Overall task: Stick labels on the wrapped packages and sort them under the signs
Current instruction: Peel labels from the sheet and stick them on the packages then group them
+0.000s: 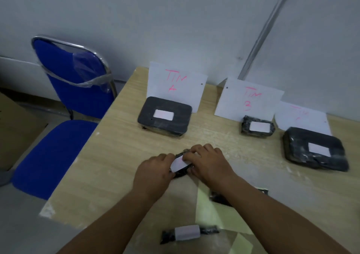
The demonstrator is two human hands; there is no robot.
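Note:
A small black wrapped package [182, 172] lies on the wooden table [116, 156] between my hands, with a white label [178, 164] on its top. My left hand [153, 173] grips its left end. My right hand [208, 162] holds the right side, fingers pressing on the label. Three paper signs lean on the wall: TIM A [175, 84], TIM B [249, 99] and a faint third sign [300, 115]. A labelled black package sits under each: a large one [165, 117], a small one [257, 127] and a large one [315, 148] at the right.
Pale yellow label backing sheets [210, 209] lie near my right forearm, partly over another black package [220, 199]. A thin black package with a white label [189, 233] lies at the near edge. A blue chair [64, 101] stands left of the table.

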